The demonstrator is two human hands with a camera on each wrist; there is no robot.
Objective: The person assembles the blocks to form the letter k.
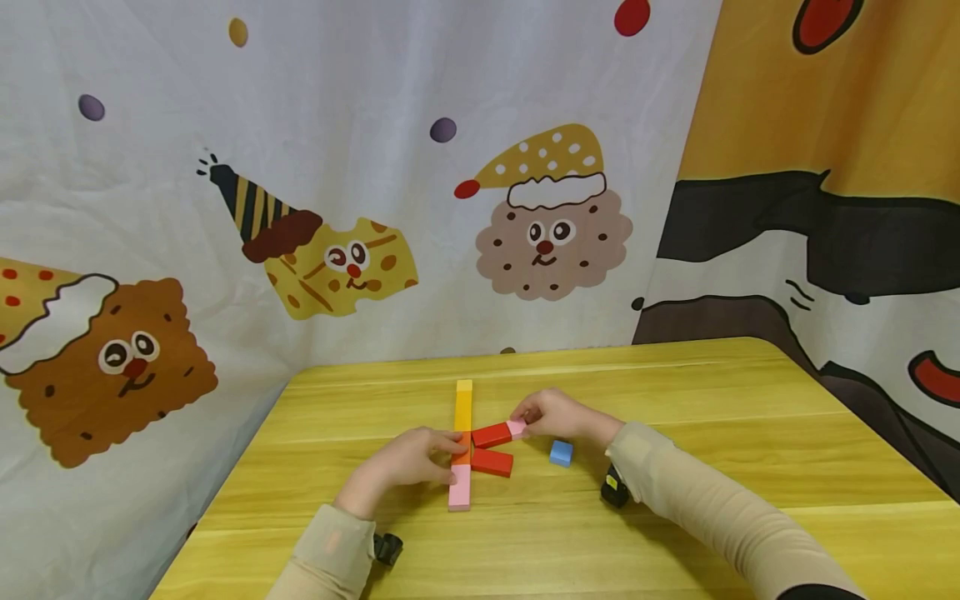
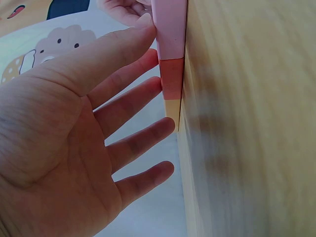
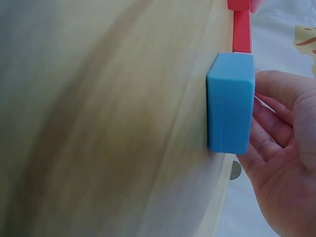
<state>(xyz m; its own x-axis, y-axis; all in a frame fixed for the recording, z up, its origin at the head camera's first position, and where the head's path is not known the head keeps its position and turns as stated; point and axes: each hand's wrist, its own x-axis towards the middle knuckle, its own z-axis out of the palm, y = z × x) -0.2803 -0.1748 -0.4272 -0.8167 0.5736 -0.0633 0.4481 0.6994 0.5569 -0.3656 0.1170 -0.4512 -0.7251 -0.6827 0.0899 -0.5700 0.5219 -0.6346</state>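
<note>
A straight row of blocks lies on the table: a small yellow block (image 1: 464, 385), a longer amber block (image 1: 463, 410), an orange block (image 1: 461, 455) and a pink block (image 1: 460, 493) nearest me. My left hand (image 1: 405, 458) touches the orange and pink blocks with its fingertips, fingers fairly straight and spread in the left wrist view. Two red blocks (image 1: 492, 435) (image 1: 492, 462) fan out rightward from the orange one. At the upper red block's outer end, my right hand (image 1: 558, 414) pinches a small pink block (image 1: 516, 428). In the right wrist view a blue block (image 3: 229, 103) hides its fingertips.
The blue block stands alone on the wooden table (image 1: 675, 400), just below my right hand. Behind the table's far edge hangs a white curtain (image 1: 360, 100) with cartoon biscuits and cheese. A black strapped device (image 1: 615, 487) sits at the right wrist.
</note>
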